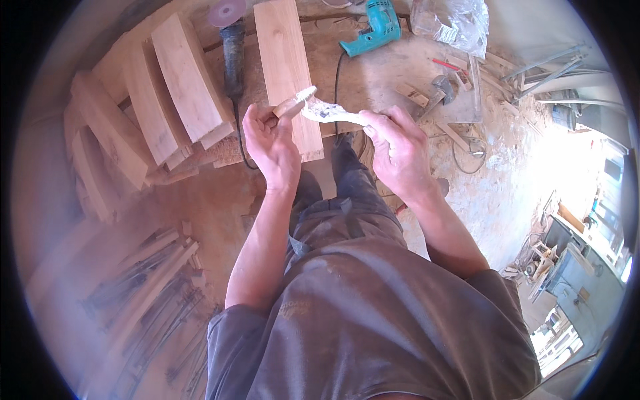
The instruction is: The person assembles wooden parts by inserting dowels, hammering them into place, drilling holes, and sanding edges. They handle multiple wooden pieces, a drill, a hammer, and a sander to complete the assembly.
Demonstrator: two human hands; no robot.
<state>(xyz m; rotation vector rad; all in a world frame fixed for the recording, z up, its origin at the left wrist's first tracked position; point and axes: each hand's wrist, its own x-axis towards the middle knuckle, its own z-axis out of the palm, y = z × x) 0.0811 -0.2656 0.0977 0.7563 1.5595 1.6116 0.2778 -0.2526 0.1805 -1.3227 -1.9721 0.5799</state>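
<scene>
In my left hand, fingers closed, is a small flat wooden piece with a pale, rough tip. My right hand pinches the end of a white, crumpled strip, perhaps plastic or paper. The strip's other end meets the wooden piece; whether it is stuck to it I cannot tell. Both hands are raised in front of my body, above a long plank that lies pointing away from me.
Several thick wooden boards lean at the left, beside an angle grinder with a pinkish disc. A teal power drill lies at the far side, its cord running towards me. Clear plastic bag at far right; long bars and wood strips lower left.
</scene>
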